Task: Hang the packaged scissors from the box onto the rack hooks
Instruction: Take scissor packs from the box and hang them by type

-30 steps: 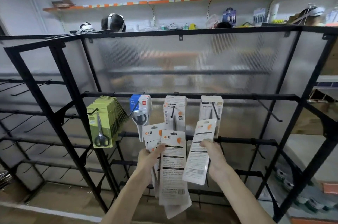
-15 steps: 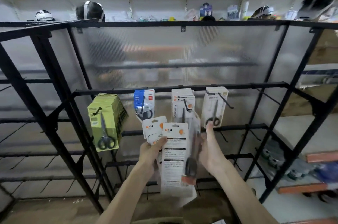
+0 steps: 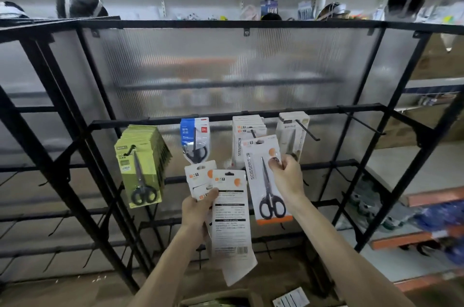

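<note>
A: What changed?
B: The right hand [image 3: 286,178] turned its scissors pack [image 3: 266,181] round. A second ago the printed back faced us, then it was edge-on. Now the front is out, with blades and black handles showing.
A: Grip?
B: Right grip pinches the pack's right edge near the top. Left hand [image 3: 198,208] has its grip closed on a fan of spare packs [image 3: 229,219], backs toward us, low in front of the rack [image 3: 251,114].
A: Where's the pack?
B: Raised in front of the white stack [image 3: 247,126]. Its hang hole is just beside that hook [image 3: 252,133], not on it yet.
A: Meaning?
B: It faces the same way as the hung ones, so I'd guess threading the hole over the hook tip comes next. More packs are waiting, so we're mid-task. The box [image 3: 221,300] barely shows at the bottom and I can't tell what's in it.
</note>
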Demonstrator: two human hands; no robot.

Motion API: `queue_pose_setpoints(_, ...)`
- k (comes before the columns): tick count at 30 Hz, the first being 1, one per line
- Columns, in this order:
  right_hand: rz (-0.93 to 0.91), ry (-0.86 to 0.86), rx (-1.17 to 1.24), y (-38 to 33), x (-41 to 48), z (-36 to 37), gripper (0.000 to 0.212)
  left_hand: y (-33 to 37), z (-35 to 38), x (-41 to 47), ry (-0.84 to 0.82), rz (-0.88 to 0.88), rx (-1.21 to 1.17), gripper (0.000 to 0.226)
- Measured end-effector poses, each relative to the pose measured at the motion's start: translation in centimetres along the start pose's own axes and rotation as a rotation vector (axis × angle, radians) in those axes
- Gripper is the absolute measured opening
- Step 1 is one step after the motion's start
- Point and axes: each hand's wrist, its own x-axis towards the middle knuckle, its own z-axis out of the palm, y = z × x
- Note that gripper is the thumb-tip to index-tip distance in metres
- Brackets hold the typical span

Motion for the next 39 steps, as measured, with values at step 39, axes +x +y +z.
queue_pose_setpoints(39,0.148,-0.184,0.075,-0.6,-6.1,3.4,0.018,1.4,1.7,-2.9,-0.161,0.154,0.069,0.022)
